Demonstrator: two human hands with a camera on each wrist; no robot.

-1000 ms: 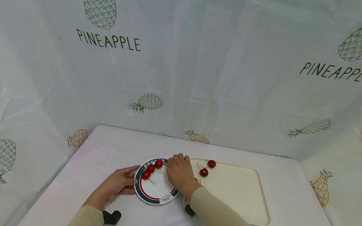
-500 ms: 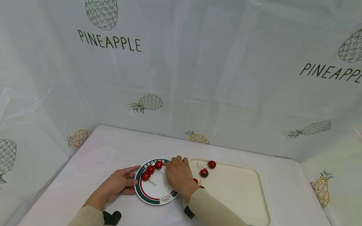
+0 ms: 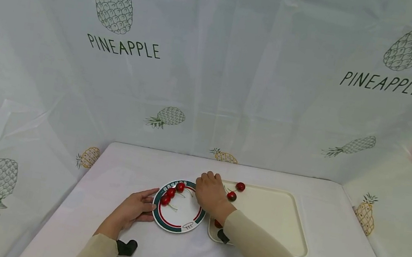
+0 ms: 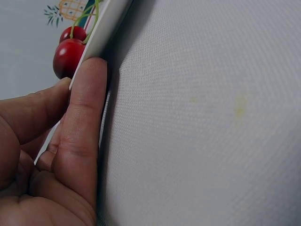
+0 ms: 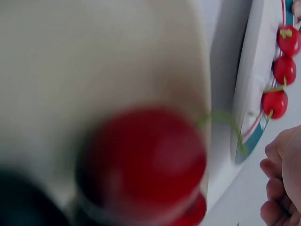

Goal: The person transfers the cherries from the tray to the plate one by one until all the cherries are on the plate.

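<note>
A round white plate (image 3: 177,216) with a green and red rim lies on the table in the head view. Three red cherries (image 3: 171,192) sit along its left rim, stems attached. My left hand (image 3: 134,207) pinches the plate's left edge, thumb above and fingers below, as the left wrist view shows. My right hand (image 3: 210,194) hovers at the plate's right rim with curled fingers, and a thin stem (image 3: 189,192) shows beside it. In the right wrist view the right hand's fingers (image 5: 275,188) bend inward beside the plate; I cannot tell whether they hold a cherry.
A cream rectangular tray (image 3: 268,220) stands right of the plate, partly under the right forearm. Two cherries (image 3: 232,196) lie near its back left corner. Another, blurred cherry (image 5: 150,160) is large in the right wrist view. A pineapple-print sheet (image 3: 212,81) hangs behind.
My right hand has shifted slightly right and back, away from the plate's middle, uncovering more of the right rim and a stem. The left hand and plate stay put.
</note>
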